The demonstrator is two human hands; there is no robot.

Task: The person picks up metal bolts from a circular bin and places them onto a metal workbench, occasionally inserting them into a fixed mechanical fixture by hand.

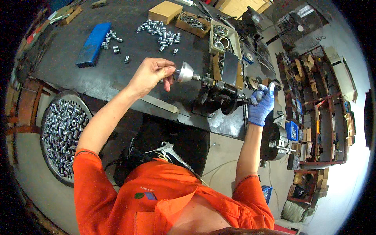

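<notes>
My left hand point(153, 75), bare, pinches a small metal part point(177, 73) that is mostly hidden by the fingers. That part sits against the wide face of a silver metal cone point(186, 72). A thin shaft joins the cone to a dark hand-cranked device point(222, 92) at the bench's front edge. On the device's right end, my right hand point(261, 103), in a blue glove, has its fingers curled round the crank handle, with the thumb pointing up. Past my left hand, several short shiny metal sleeves point(168, 38) lie loose on the dark workbench point(129, 76).
A blue block point(94, 44) lies at the bench's left. Behind are a cardboard box point(165, 11), a tray of rods point(193, 24) and a bin of rings point(224, 37). A round perforated pan point(87, 106) full of metal sleeves stands lower left. An air gun point(168, 150) lies near my lap.
</notes>
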